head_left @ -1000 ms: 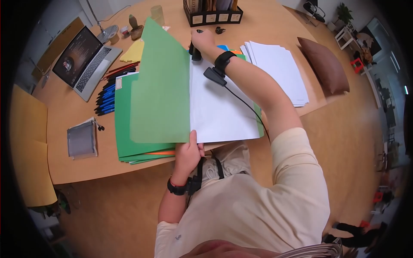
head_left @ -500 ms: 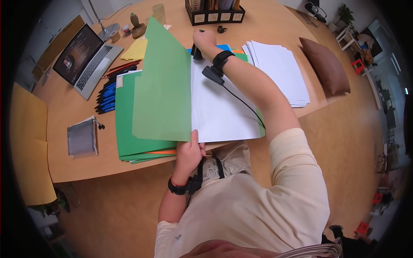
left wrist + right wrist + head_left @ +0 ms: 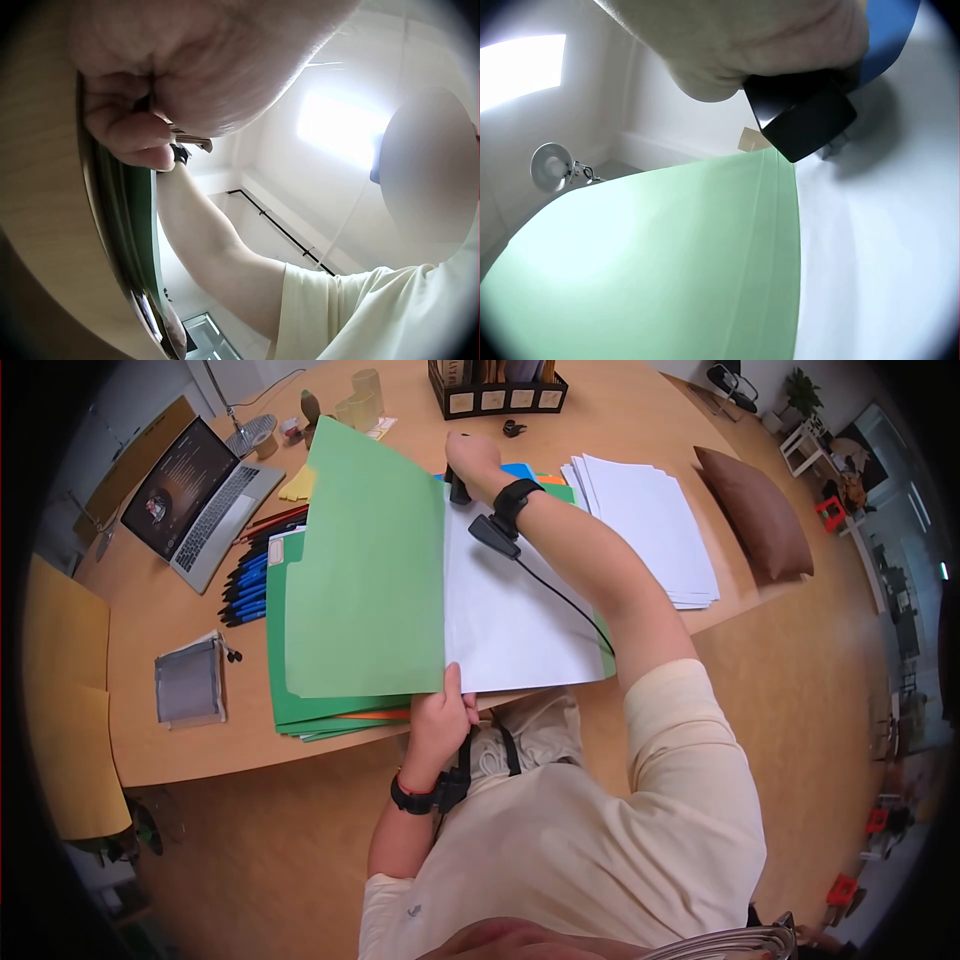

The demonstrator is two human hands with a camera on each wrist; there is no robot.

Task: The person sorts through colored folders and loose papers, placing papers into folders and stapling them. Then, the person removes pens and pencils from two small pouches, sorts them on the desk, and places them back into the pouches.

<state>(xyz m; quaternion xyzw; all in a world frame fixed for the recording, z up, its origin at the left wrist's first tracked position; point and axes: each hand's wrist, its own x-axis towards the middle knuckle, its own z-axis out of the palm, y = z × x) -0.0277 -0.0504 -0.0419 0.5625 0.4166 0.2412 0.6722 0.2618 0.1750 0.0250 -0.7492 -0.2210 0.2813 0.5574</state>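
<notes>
A light green folder (image 3: 370, 575) stands open, its cover tilted up on the left and white paper (image 3: 520, 620) lying in its right half. At the folder's top, by the fold, the right hand (image 3: 474, 465) grips a black tool (image 3: 810, 120), probably a stapler, over the paper's upper left corner. The left hand (image 3: 438, 725) pinches the folder's bottom edge at the fold, thumb on top. In the left wrist view, the curled fingers of the left hand (image 3: 127, 120) are beside the stack's edge; what they hold is partly hidden.
Darker green folders (image 3: 285, 600) lie underneath. Left are blue pens (image 3: 247, 590), a laptop (image 3: 205, 510) and a grey pouch (image 3: 190, 682). Right are a paper stack (image 3: 655, 535) and a brown cushion (image 3: 755, 510). A black file organizer (image 3: 500, 400) stands behind.
The folder's light green cover has swung lower to the left, uncovering the cups behind it. Both hands have stayed nearly in place, still gripping.
</notes>
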